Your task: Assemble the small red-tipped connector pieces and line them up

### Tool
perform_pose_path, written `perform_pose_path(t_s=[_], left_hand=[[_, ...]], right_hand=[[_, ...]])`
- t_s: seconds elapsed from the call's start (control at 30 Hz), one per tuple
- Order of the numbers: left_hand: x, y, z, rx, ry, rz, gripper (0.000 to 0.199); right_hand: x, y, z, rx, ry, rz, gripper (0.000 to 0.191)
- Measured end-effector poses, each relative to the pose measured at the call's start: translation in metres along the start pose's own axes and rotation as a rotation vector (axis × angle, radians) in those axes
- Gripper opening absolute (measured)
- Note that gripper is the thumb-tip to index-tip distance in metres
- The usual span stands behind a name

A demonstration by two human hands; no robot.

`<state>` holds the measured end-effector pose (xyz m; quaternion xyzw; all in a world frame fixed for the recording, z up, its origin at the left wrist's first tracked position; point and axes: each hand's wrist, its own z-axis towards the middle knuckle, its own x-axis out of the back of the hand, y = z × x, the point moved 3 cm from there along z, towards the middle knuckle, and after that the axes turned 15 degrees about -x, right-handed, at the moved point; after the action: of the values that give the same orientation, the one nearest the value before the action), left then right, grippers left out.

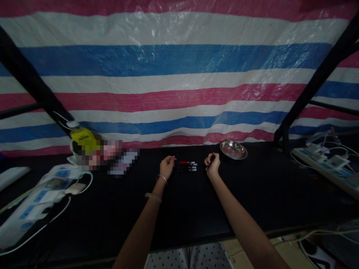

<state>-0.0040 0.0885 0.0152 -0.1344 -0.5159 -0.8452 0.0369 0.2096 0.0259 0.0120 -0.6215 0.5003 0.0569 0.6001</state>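
Between my two hands, several slim pen-like sticks lie side by side on the black table. One is a red stick [183,162]; the others are dark sticks [185,170], with pale or silvery right ends. At their left is my left hand [167,167], its fingers drawn together in a pinch; whatever they hold, if anything, is too small to make out. To the right of the row, my right hand [213,163] is closed around a dark slim stick [210,161]. Just behind that hand stands a shallow round metal dish [234,150].
Power strips with plugs and cables lie at left [33,209] and right [331,164]. A yellow bottle [85,140] stands at back left beside blurred-out items. A striped plastic sheet [179,59] hangs behind the black table [190,209], between dark frame posts.
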Motion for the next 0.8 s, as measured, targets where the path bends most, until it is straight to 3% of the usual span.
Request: perform_pose_path(t_s=[0.17, 0.27, 0.4, 0.5, 0.63, 0.8], left_hand=[[-0.002, 0.005, -0.002, -0.052, -0.025, 0.030, 0.037], [-0.007, 0.019, -0.007, -0.199, -0.073, 0.156, 0.032], [-0.022, 0.048, -0.022, -0.497, -0.268, 0.446, 0.025], [-0.037, 0.063, -0.035, -0.590, -0.441, 0.500, 0.029], [-0.050, 0.067, -0.044, -0.610, -0.574, 0.470, 0.027], [-0.050, 0.060, -0.042, -0.580, -0.523, 0.429, 0.025]], right_hand=[[0.005, 0.000, 0.005, -0.081, -0.123, 0.031, 0.031], [0.010, -0.004, 0.009, -0.133, -0.166, 0.062, 0.032], [0.014, -0.009, 0.011, -0.147, -0.188, 0.089, 0.030], [0.013, -0.011, 0.012, -0.137, -0.188, 0.055, 0.028], [0.009, -0.010, 0.011, -0.109, -0.196, 0.007, 0.029], [0.001, -0.004, 0.009, -0.044, -0.090, -0.068, 0.032]])
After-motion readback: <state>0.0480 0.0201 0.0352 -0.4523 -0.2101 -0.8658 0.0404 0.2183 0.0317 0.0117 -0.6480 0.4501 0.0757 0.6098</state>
